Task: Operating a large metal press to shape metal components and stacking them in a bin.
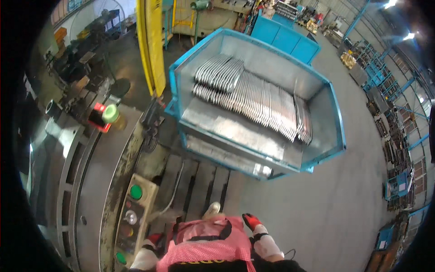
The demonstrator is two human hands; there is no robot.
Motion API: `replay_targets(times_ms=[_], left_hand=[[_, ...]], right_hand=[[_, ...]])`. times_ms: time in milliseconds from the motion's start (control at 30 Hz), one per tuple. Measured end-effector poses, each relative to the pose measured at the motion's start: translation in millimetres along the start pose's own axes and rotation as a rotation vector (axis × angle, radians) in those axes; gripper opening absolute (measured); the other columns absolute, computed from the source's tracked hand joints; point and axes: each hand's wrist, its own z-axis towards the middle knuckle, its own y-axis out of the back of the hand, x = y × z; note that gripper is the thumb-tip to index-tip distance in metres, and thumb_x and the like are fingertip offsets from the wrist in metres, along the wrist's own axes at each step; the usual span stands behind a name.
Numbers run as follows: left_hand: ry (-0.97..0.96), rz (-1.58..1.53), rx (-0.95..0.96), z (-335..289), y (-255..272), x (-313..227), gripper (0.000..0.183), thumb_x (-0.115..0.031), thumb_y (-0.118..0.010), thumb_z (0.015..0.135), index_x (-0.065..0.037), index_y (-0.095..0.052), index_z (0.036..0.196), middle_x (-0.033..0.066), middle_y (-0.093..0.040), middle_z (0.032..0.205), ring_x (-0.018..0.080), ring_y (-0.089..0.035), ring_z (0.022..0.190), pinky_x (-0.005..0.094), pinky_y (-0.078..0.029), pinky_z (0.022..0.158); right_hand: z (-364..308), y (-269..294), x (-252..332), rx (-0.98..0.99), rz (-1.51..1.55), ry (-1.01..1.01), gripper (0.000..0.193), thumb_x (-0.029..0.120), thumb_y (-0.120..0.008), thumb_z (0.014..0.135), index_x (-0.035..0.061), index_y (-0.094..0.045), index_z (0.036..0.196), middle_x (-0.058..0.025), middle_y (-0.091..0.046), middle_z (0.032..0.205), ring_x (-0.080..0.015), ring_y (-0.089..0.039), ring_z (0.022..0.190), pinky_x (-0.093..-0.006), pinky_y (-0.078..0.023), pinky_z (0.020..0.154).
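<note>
My left hand, in a red glove, is low beside the pink checked apron at my front. It is close to the right side of a control box with green buttons; its fingers are mostly hidden. On the apron's other side, my right hand hangs in a red glove with black fingertips. It looks loosely open, and nothing shows in it. White sleeves cover both forearms. Ahead stands a blue-framed metal bin, holding rows of curved, shiny metal strips stacked on edge.
Along my left runs a machine bed, with a green-lidded jar and a red tray on it. A yellow post rises left of the bin. Blue cabinets stand behind it. Racks line the far right; grey floor lies between.
</note>
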Motion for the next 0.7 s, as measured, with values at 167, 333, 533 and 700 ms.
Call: replay_targets(times_ms=[167,333,533,700], left_hand=[[-0.25,-0.555,-0.038,51.1,86.7,-160.0,0.049,-0.036,-0.055,0.086,-0.003,-0.051,0.121,0.0128,-0.059,0.112,0.021,-0.057,0.1,0.0323,-0.044,0.086],[-0.172,-0.596,-0.173,26.0,202.3,-367.0,0.05,-0.034,-0.064,0.081,-0.006,-0.053,0.121,0.0073,-0.062,0.104,0.0127,-0.056,0.088,0.0268,-0.045,0.076],[-0.482,-0.614,-0.118,153.8,287.2,-491.6,0.055,-0.041,-0.057,0.084,-0.003,-0.049,0.124,0.016,-0.053,0.122,0.0259,-0.051,0.112,0.0322,-0.039,0.094],[-0.837,-0.518,-0.385,287.8,369.9,-569.4,0.055,-0.034,-0.062,0.082,-0.005,-0.047,0.126,0.0125,-0.057,0.113,0.0186,-0.053,0.104,0.0302,-0.044,0.083]], right_hand=[[41.8,64.6,50.0,-0.047,0.036,0.074,0.059,0.05,-0.052,0.083,0.0061,-0.051,0.123,-0.0148,-0.053,0.123,-0.0297,-0.047,0.118,-0.0353,-0.035,0.099],[104.1,80.9,104.8,-0.075,0.153,0.037,0.054,0.045,-0.048,0.088,0.0041,-0.05,0.123,-0.0123,-0.06,0.111,-0.023,-0.054,0.107,-0.0306,-0.039,0.091],[176.4,90.5,147.0,-0.031,0.31,0.153,0.055,0.048,-0.038,0.09,0.0043,-0.051,0.121,-0.0196,-0.054,0.119,-0.0334,-0.048,0.115,-0.0366,-0.037,0.096],[231.7,135.8,202.3,-0.038,0.108,0.278,0.051,0.042,-0.036,0.092,0.007,-0.043,0.128,-0.0205,-0.048,0.126,-0.035,-0.046,0.116,-0.0365,-0.037,0.098]])
